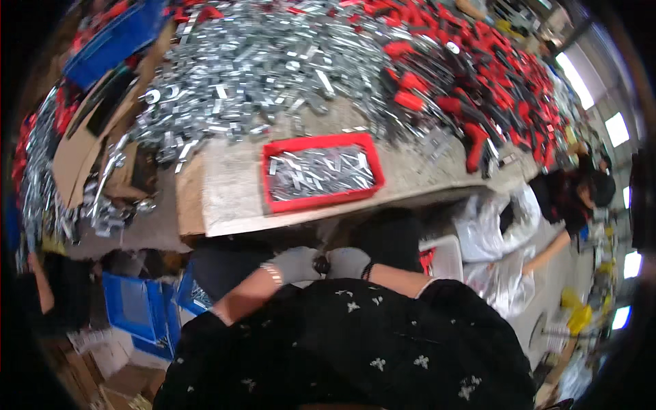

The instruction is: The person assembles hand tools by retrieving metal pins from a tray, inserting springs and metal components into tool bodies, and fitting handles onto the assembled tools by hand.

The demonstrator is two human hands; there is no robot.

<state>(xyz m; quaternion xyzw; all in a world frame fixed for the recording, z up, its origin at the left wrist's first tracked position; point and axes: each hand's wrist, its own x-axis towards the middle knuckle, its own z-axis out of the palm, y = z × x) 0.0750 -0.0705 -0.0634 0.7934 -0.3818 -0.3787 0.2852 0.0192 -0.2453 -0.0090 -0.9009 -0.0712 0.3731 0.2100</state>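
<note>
Both my hands wear grey gloves and meet in front of my body, just below the table's front edge. My left hand (295,265) is closed, its fingers turned in toward the other hand. Closed likewise, my right hand (349,262) presses up close beside it. A small dark round thing (321,264) shows between the two; its kind I cannot make out. Beyond my hands, a red tray (375,179) full of small shiny metal pieces (321,171) sits at the table's front edge.
Loose metal parts (273,61) heap over the table (236,184). Red-and-black handled tools (471,89) pile up to the right. Blue crates (133,304) stand low at left, near a person's arm (42,283). At right, another person (577,195) reaches toward white plastic bags (495,229).
</note>
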